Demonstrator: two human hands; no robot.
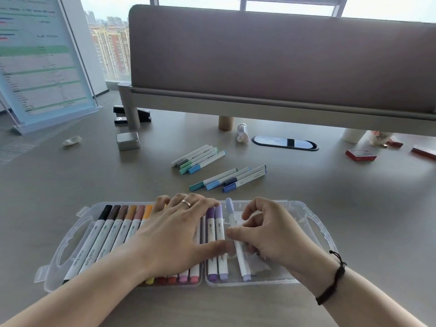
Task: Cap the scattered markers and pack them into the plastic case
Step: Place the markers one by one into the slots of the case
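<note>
Left hand (175,234) lies flat, fingers straight, pressing the packed markers (113,232) down in the plastic case (70,244), likely to stop the row rolling. Just right of it, the right hand (266,234) has its grip pinched together on a pale lilac marker (238,246), laying it beside the two purple markers (215,234). Beyond both hands, eight capped markers (224,171) wait in two bunches on the tabletop (354,197), well apart from the case.

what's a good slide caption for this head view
Left hand steadies packed markers while right hand sets a lilac marker into the case.
</note>
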